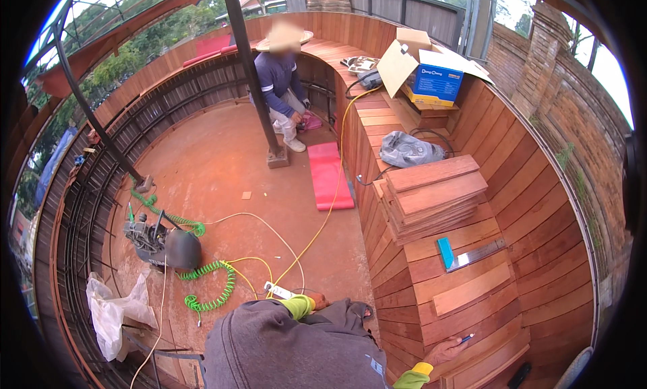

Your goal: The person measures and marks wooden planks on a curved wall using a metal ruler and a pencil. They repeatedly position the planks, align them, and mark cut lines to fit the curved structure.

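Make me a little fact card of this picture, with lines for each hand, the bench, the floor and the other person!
Left hand: near the wearer's dark trousers; can't tell if it holds anything
Right hand: holding a blue pen-like thing
Bench: blue-handled square, stack of boards, blue and yellow box
Floor: black compressor, green coiled hose, red sheet
Other person: wide-brimmed hat, low down beside a dark post

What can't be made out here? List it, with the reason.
In the head view:
Slim blue stick in the right hand: too small to identify.
Left hand: too small to tell whether it holds anything.
Grey bag: inside hidden by its sides.
Open carton: inside hidden by its walls.
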Demonstrator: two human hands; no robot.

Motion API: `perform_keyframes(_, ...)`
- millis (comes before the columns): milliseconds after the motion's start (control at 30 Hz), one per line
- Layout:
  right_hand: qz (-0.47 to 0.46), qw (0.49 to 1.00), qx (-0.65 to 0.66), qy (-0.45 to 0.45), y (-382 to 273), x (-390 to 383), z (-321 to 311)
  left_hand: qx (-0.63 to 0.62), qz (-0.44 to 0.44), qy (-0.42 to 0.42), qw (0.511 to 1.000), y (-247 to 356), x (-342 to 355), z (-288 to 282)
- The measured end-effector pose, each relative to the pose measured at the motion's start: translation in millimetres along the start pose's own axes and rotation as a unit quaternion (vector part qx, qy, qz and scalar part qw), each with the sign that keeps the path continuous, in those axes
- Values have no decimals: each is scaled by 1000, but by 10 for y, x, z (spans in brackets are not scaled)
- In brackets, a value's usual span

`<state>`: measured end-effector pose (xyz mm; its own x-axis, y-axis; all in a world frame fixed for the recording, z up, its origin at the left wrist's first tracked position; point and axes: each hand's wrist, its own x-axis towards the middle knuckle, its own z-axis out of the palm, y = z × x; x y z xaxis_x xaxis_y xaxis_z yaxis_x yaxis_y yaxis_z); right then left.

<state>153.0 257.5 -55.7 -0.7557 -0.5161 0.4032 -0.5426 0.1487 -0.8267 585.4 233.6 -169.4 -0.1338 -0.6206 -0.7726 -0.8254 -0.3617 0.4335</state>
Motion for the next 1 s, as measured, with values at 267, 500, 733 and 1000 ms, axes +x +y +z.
perform_keyframes(267,-49,998,15,24,-107,-73,88,-23,65,47,997,-361,654,232)
perform_keyframes(500,51,991,120,5,-43,-112,29,33,70,14,997,-188,755,-47)
perform_keyframes(733,1,994,80,-70,-1261,-451,-110,26,150,40,988,-282,481,-184)
perform_keyframes(1000,67,997,34,19,-1265,-966,-778,87,200,-23,976,-208,729,-362)
